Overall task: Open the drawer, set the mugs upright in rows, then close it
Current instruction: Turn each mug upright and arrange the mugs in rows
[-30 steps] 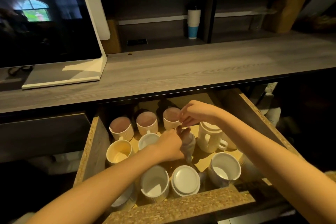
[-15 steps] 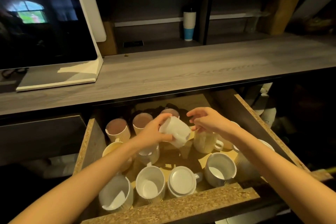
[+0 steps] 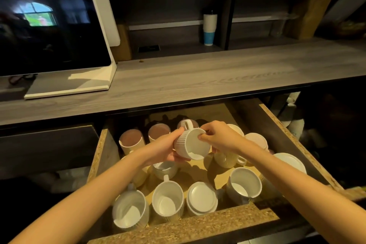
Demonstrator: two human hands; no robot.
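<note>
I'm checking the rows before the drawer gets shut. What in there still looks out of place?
One mug in the front row sits upside down, base up, between upright mugs. Another mug is tilted in mid-air, held by the left hand and right hand above the drawer.

Drawer (image 3: 198, 226) is pulled open under your hands. You hold a white ribbed mug (image 3: 191, 144) tilted, mouth toward you, handle up, between left hand (image 3: 166, 149) and right hand (image 3: 219, 137). Upright mugs sit beyond and below your hands; one near mug (image 3: 202, 198) is upside down.
</note>
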